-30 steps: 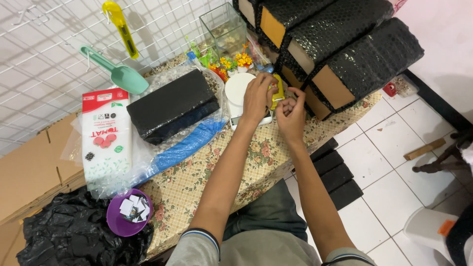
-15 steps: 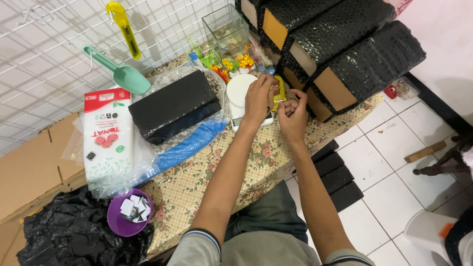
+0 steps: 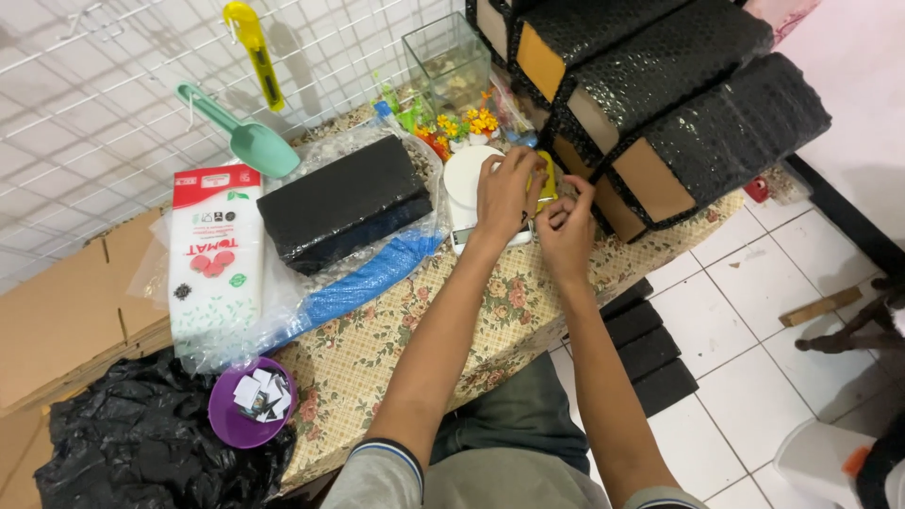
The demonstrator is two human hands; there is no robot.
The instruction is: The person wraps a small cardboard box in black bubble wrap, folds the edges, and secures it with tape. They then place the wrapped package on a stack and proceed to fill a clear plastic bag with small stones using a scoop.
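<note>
My left hand (image 3: 504,193) lies over a white digital scale (image 3: 464,184) on the flower-patterned tablecloth (image 3: 377,349), its fingers curled round a small yellow object (image 3: 548,179). My right hand (image 3: 566,224) is right beside it, fingertips pinched at the lower end of the same yellow object. What kind of thing it is stays mostly hidden by my fingers. Both forearms reach up from the bottom of the view.
Left of the scale lie a black wrapped block (image 3: 344,198), a blue bag (image 3: 368,278) and a red-and-white packet (image 3: 215,250). Black bubble-wrapped boxes (image 3: 679,104) are stacked on the right. A small glass tank (image 3: 448,57), green scoop (image 3: 250,141), yellow cutter (image 3: 256,52) and purple bowl (image 3: 247,407) are also here.
Both hands stay together at the yellow object over the scale, with only small finger movements. The view has shifted slightly.
</note>
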